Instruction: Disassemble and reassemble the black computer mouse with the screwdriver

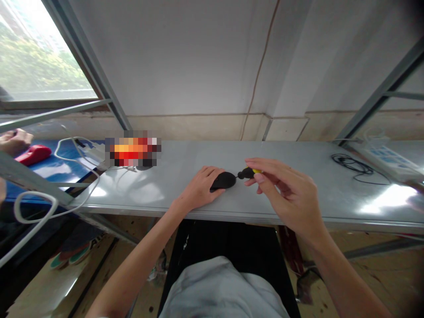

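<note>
On the grey tabletop, my left hand (202,187) is closed around a black computer mouse (227,180), keeping it against the surface near the front edge. My right hand (288,190) pinches a short black-and-yellow screwdriver (247,173) between thumb and fingers. Its thin shaft points left, and the tip is at the right end of the mouse. Whether the tip sits in a screw is too small to tell. The fingers hide part of the yellow handle end.
A coiled black cable (353,164) lies to the right, beside a white power strip (394,159). A blurred-out red and orange item (132,152) stands at the back left. White cables (53,203) hang at the left. Another person's hand (15,141) is near a red object (35,154) on a blue surface.
</note>
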Action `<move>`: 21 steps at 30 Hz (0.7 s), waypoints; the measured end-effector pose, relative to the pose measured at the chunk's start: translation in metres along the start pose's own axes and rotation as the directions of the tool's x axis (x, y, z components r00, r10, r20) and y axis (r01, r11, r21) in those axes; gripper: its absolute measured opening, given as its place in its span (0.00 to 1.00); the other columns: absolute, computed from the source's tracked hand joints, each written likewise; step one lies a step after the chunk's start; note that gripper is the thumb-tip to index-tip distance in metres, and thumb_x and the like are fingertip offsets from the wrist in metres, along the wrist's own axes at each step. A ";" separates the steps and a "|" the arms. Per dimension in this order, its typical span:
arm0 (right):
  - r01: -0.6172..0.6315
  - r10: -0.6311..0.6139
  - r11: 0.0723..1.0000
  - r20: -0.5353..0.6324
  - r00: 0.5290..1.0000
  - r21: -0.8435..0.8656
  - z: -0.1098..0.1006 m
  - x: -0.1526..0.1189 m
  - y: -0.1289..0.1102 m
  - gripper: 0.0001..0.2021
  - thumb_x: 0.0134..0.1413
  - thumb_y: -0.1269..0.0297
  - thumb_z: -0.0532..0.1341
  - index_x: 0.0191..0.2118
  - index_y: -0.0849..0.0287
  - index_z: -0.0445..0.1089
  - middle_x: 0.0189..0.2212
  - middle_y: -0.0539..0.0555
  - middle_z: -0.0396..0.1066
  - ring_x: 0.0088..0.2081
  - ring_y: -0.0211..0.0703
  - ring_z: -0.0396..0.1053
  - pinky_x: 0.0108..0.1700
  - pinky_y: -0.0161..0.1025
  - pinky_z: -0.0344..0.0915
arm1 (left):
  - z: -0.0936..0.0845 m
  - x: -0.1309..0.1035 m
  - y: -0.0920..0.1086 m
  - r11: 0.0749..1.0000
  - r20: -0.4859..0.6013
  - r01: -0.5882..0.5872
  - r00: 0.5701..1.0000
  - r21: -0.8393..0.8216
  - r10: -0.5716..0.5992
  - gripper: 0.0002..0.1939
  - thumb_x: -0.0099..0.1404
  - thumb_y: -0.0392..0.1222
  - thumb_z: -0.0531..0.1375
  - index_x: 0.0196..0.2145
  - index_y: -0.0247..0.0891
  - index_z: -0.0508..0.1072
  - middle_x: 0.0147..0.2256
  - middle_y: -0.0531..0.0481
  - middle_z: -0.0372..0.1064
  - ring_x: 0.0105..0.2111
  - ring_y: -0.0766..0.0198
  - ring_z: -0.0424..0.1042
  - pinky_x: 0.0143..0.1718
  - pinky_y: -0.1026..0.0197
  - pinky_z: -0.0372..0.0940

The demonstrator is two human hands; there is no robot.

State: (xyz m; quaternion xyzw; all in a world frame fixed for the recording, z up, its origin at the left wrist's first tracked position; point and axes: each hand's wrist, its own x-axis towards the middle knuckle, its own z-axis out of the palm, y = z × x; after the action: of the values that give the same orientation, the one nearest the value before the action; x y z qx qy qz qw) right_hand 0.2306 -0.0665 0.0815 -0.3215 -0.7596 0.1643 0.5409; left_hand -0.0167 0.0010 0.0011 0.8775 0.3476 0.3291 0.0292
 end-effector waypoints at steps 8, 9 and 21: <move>0.004 -0.004 1.000 0.022 1.000 0.003 0.000 0.001 -0.001 0.13 0.73 0.71 0.62 0.54 0.49 0.79 0.54 0.53 0.80 0.36 0.37 0.83 0.40 0.38 0.80 | 0.000 0.000 0.000 1.000 -0.002 -0.005 1.000 -0.004 0.005 0.24 0.72 0.41 0.67 0.62 0.42 0.66 0.57 0.41 0.73 0.56 0.48 0.73 0.61 0.42 0.68; 0.001 -0.001 1.000 0.019 1.000 -0.001 0.000 0.001 -0.001 0.13 0.73 0.71 0.62 0.54 0.49 0.79 0.53 0.52 0.80 0.36 0.36 0.82 0.40 0.37 0.80 | 0.000 0.000 0.000 1.000 0.000 -0.001 1.000 -0.005 0.001 0.24 0.71 0.41 0.67 0.61 0.42 0.67 0.57 0.42 0.73 0.56 0.48 0.73 0.62 0.42 0.68; 0.032 -0.032 0.999 0.002 0.999 0.004 0.001 0.002 0.002 0.12 0.71 0.72 0.63 0.53 0.49 0.80 0.49 0.51 0.77 0.34 0.32 0.78 0.35 0.34 0.76 | 0.000 -0.001 0.000 1.000 0.003 0.010 1.000 0.003 -0.010 0.24 0.72 0.42 0.67 0.62 0.43 0.67 0.58 0.42 0.73 0.56 0.47 0.73 0.62 0.42 0.68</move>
State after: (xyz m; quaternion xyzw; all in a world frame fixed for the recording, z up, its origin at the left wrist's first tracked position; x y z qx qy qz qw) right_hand 0.2300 -0.0638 0.0820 -0.3081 -0.7651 0.1573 0.5431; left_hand -0.0171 0.0005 0.0007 0.8763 0.3525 0.3269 0.0302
